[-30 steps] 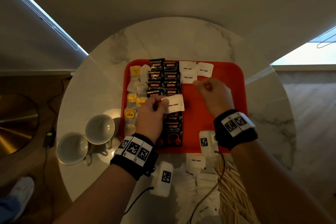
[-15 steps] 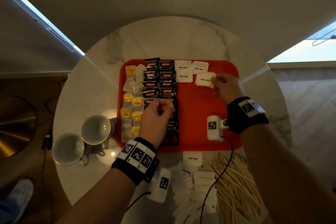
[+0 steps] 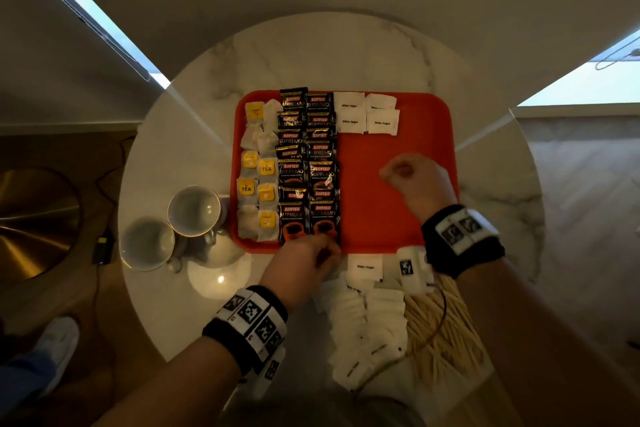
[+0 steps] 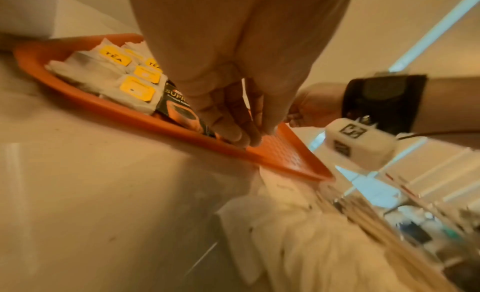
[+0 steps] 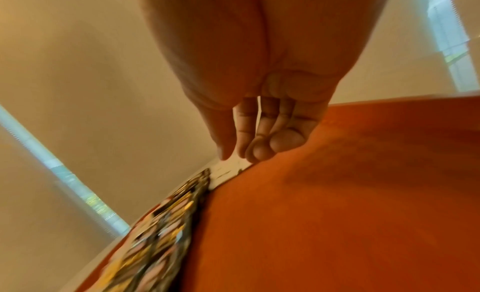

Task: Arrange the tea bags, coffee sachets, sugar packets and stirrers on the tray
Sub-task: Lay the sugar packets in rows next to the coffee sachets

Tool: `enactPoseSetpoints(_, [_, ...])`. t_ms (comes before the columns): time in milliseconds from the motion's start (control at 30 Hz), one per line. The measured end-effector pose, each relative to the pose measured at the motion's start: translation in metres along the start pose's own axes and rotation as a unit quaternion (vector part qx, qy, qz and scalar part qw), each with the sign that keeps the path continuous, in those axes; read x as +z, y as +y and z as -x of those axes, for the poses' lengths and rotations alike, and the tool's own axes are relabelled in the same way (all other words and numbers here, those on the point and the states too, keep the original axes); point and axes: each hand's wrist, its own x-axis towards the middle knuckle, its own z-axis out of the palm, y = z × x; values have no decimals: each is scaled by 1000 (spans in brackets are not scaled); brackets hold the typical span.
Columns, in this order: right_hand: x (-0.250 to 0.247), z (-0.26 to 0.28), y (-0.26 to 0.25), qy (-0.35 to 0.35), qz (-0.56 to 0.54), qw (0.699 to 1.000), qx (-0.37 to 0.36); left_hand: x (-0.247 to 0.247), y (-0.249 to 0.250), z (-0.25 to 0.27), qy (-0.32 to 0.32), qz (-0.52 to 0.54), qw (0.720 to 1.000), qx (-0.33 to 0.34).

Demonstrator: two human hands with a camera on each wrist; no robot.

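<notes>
A red tray [image 3: 381, 204] lies on the round marble table. Tea bags [image 3: 258, 170] fill its left side, with two columns of black coffee sachets [image 3: 308, 163] beside them. Several white sugar packets [image 3: 365, 113] sit at its far middle. My right hand [image 3: 398, 170] hovers over the bare red surface [image 5: 337, 193] with its fingers curled and nothing in it. My left hand [image 3: 325, 253] is at the tray's near rim [image 4: 291, 158], by the nearest sachet [image 4: 179, 107], fingers curled and empty. Loose sugar packets [image 3: 367, 326] and wooden stirrers [image 3: 446, 340] are heaped on the table near me.
Two white cups [image 3: 194, 210] stand left of the tray, on the table. One sugar packet [image 3: 365, 267] lies alone just below the tray's near edge. The right half of the tray is bare. The table's edge curves close behind the piles.
My right hand set a sugar packet in the far row and drew back over the tray. My left hand moved from above the sachets to the tray's near edge.
</notes>
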Motion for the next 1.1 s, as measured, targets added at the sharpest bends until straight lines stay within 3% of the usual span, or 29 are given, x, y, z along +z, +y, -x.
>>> enactPoseSetpoints(100, [14,60,19,-77,32,996,-17,15,-12,15,-39,-134,990,-5])
enactPoseSetpoints(167, [24,90,33,-107,147,982,-42,23,-15,22,-66,-195,978,-29])
enactPoseSetpoints(233, [34,109,43,-103,305,942,-92,28,-14,27,-75,-219,972,-39])
enactPoseSetpoints(333, [50,123,53,-76,389,907,-142,35,-8,29,-74,-231,970,-26])
enactPoseSetpoints(500, [67,135,58,-63,411,894,-168,48,-10,30,-75,-236,969,-16])
enactPoseSetpoints(667, [78,137,66,-134,410,882,-192,54,-18,35,-88,-230,969,-19])
enactPoseSetpoints(867, [83,141,60,-166,439,856,-219,52,-25,46,-74,-194,978,-11])
enactPoseSetpoints(1100, [82,131,56,-171,403,877,-198,26,-26,56,-6,-80,994,-79])
